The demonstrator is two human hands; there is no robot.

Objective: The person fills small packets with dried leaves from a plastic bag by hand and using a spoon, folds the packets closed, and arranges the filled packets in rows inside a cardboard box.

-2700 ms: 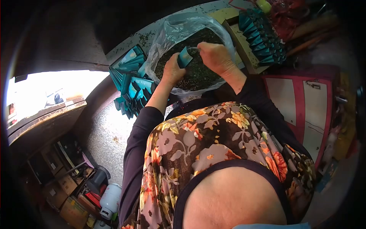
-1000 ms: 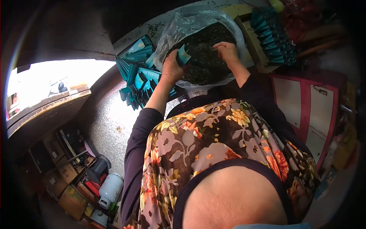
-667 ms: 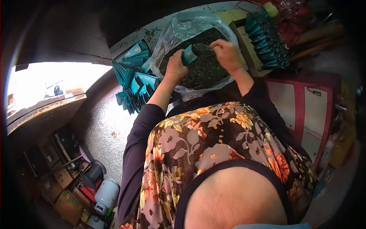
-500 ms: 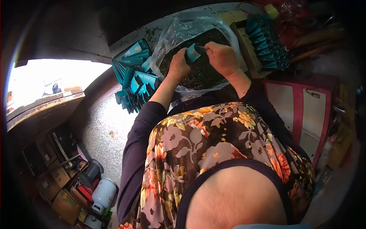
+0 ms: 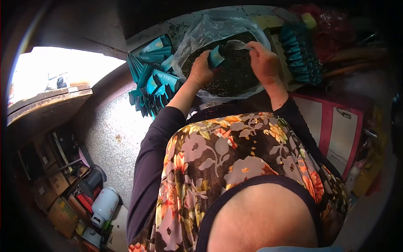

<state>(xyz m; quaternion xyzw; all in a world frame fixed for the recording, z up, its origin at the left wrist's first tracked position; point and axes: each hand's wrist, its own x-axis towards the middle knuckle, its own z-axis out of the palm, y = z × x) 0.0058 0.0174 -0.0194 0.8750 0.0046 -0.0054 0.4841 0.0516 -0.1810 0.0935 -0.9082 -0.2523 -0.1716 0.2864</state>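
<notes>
Teal packet (image 5: pixel 216 57) sits in the left hand (image 5: pixel 201 69), above dark, tea-like loose leaf (image 5: pixel 228 82). Clock as the wearer sees it, 12 at top. Left fingers wrap the packet's 8 o'clock side. Visible part leans toward 1 o'clock; remainder behind the fingers, so full long axis not readable. Clear plastic spoon (image 5: pixel 238 44) lies at about 2 o'clock from the packet, near but apart, bowl toward 10 o'clock, handle toward 4. Key relation: packet at roughly 8 o'clock from the spoon bowl, left hand the nearer, being on it. Right hand (image 5: pixel 265 63) at 3 o'clock from the packet, fingers pinched narrow on the spoon handle. Load in the bowl: cannot tell.

Containers, left to right. Packet pile (image 5: pixel 166 79) at the bag's 9 o'clock: teal, fanned, overlapping, contents not visible. Clear plastic bag (image 5: pixel 210 27), mouth spread wide, film bunched up around 11 to 12 o'clock; loose leaf covers what shows of its inside. Shallow box (image 5: pixel 277 47) at the bag's 3 o'clock, dim. Packet row (image 5: pixel 299 54), teal and pleated, in or against it, cannot say which. Red plastic bag (image 5: pixel 333 25) past that, toward 2 o'clock, contents unclear.
</notes>
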